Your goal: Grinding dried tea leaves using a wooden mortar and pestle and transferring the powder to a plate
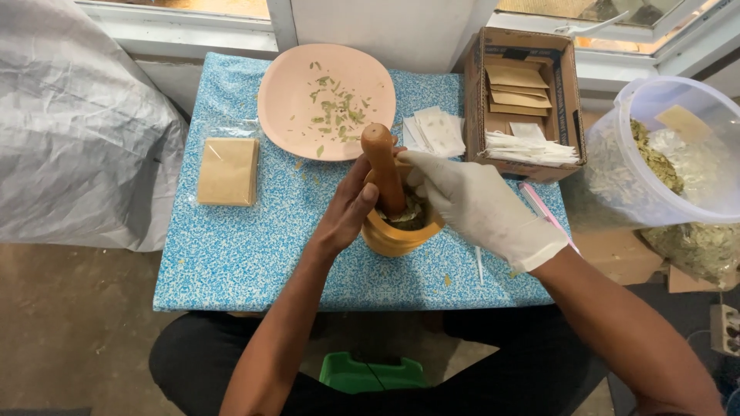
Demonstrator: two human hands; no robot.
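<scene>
A wooden mortar (pixel 395 239) stands on the small table with a blue speckled cloth (pixel 231 246). Green crushed leaves (pixel 408 217) lie inside it. A wooden pestle (pixel 383 166) stands upright in the bowl. My bare left hand (pixel 348 206) wraps around the mortar's left side and touches the pestle's lower shaft. My right hand (pixel 479 206), in a white glove, rests on the mortar's right rim, its fingers against the pestle.
A pink plate (pixel 326 100) with leaf bits sits at the back. A stack of tan packets (pixel 228 170) lies left, white sachets (pixel 435 131) and a cardboard box (pixel 524 104) of envelopes right. A clear tub (pixel 671 154) of dried leaves stands far right. A pink stick (pixel 543 209) lies near my wrist.
</scene>
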